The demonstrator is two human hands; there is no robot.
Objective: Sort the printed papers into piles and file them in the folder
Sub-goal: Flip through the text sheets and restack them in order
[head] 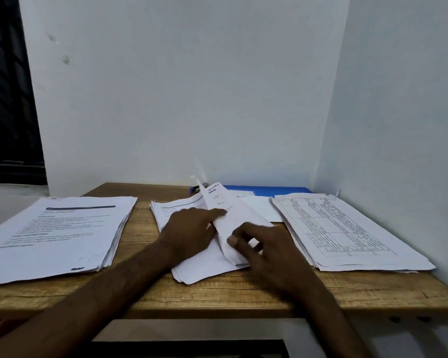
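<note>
- We see a wooden table (243,293) set into the corner of a pale wall (192,99), viewed from above the person's two bare forearms.
- At the table's centre lies the middle pile (204,270) of printed papers, slightly fanned and skewed.
- The left hand (189,231) rests flat on that pile with its fingers straight and holding nothing. Its fingertips touch the base of a lifted sheet (228,210).
- The lifted sheet stands up from the pile, curling towards 12 o'clock, with print on its upper part.
- The right hand (264,244) pinches the near edge of this sheet, with its thumb on the paper and its fingers curled beside it.
- At 9 o'clock lies the left pile (57,236), a thick stack topped by a text page with a dark heading bar.
- At 3 o'clock lies the right pile (347,228), topped by a page of ruled tables.
- Between 12 and 1 o'clock, against the wall, lies the blue folder (269,189), partly covered by a blank white sheet (264,208).
</note>
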